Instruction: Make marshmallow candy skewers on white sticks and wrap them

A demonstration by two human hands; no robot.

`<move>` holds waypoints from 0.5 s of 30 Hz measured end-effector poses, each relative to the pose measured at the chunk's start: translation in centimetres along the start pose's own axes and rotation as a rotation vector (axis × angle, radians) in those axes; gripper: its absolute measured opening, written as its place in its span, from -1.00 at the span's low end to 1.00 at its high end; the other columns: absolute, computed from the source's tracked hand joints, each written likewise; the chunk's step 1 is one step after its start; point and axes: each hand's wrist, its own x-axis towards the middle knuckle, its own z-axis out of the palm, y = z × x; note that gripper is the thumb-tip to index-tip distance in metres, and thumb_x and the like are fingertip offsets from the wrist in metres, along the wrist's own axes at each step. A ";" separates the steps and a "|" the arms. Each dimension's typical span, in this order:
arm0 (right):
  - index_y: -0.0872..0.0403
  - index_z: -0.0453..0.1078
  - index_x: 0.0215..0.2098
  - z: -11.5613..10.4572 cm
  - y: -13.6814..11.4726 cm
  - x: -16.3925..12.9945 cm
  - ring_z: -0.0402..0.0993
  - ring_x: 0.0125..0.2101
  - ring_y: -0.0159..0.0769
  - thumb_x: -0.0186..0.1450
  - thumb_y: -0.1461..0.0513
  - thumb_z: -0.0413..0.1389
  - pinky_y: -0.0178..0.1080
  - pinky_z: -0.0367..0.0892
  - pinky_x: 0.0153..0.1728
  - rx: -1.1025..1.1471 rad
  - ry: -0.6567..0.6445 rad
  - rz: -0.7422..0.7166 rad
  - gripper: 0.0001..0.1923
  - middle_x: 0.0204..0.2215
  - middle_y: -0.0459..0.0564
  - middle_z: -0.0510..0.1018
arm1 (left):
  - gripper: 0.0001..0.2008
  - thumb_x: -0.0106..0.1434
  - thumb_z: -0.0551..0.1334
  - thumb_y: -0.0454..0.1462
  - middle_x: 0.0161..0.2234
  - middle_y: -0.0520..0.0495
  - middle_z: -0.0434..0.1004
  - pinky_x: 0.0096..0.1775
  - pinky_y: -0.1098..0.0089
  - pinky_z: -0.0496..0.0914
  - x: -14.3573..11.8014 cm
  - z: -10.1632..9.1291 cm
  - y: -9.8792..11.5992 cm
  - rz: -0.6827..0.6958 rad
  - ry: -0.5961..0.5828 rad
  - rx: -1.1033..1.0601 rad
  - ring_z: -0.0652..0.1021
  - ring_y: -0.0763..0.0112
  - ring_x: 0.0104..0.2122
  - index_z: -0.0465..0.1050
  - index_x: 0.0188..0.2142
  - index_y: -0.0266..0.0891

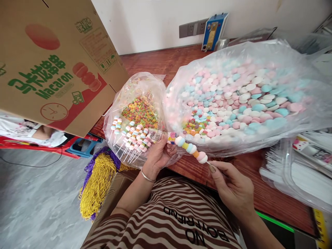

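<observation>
Left hand (158,154) curled nearly shut, fingers wrapped round the wrapped upper end of a candy skewer (190,148) and, together with it, pinching the edge of a small clear bag (135,114). Right hand (233,186) partly closed, thumb and forefinger pinched on the bare stick end just below the last pink piece, other fingers loosely bent. Skewer held above the near edge of the wooden bench (160,62), between the two hands, just in front of a large clear bag of pastel marshmallows (241,97). Long axis running from upper left to lower right, slightly downhill toward the right hand, with white, yellow, blue, orange and pink pieces threaded in a row. Stick itself mostly hidden inside the candies and under the fingers; tip in the left hand covered by thumb and wrapper, not readable. Finished skewers (129,136) lying in the small bag beside coloured cereal rings (140,110), blurred by the plastic. Cardboard box (52,62) printed "Macaron" cut off at upper left. Strings of gold and purple beads (98,180) hanging below the bench edge. Packs of clear sleeves (298,173) at right, partly out of view.
</observation>
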 end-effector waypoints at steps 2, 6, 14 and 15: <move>0.02 0.52 -0.15 0.0 0.0 0.0 0.60 -0.52 -0.35 0.42 0.24 0.15 -0.39 0.47 -0.52 -0.003 -0.009 0.006 -0.90 -0.41 -0.10 0.68 | -0.48 0.16 0.49 -0.09 -0.68 0.13 0.13 -0.54 0.52 0.21 -0.1 0.0 0.0 -0.009 -0.025 -0.003 0.24 0.59 -0.62 0.23 -0.63 -0.27; -0.01 0.51 -0.15 0.0 0.0 0.0 0.63 -0.46 -0.31 0.42 0.25 0.15 -0.34 0.51 -0.43 -0.069 0.006 -0.071 -0.91 -0.37 -0.08 0.70 | -0.50 0.13 0.51 -0.11 -0.66 0.15 0.13 -0.55 0.53 0.18 -0.1 0.0 -0.1 -0.032 -0.043 0.002 0.22 0.60 -0.63 0.24 -0.60 -0.26; -0.03 0.46 -0.03 0.1 0.2 0.4 0.56 -0.51 -0.30 0.39 0.36 0.13 -0.23 0.50 -0.31 -0.256 -0.052 -0.381 -0.76 -0.47 -0.11 0.66 | -0.58 0.09 0.54 -0.15 -0.65 0.17 0.21 -0.56 0.52 0.19 0.5 0.5 -0.3 0.056 0.061 0.019 0.23 0.63 -0.65 0.33 -0.51 -0.26; -0.02 0.46 -0.03 0.1 0.2 0.5 0.55 -0.51 -0.31 0.38 0.37 0.13 -0.23 0.49 -0.31 -0.261 -0.055 -0.410 -0.75 -0.47 -0.12 0.66 | -0.58 0.05 0.56 -0.15 -0.64 0.17 0.23 -0.56 0.52 0.19 0.5 0.4 -0.3 0.062 0.051 0.026 0.24 0.63 -0.64 0.34 -0.49 -0.26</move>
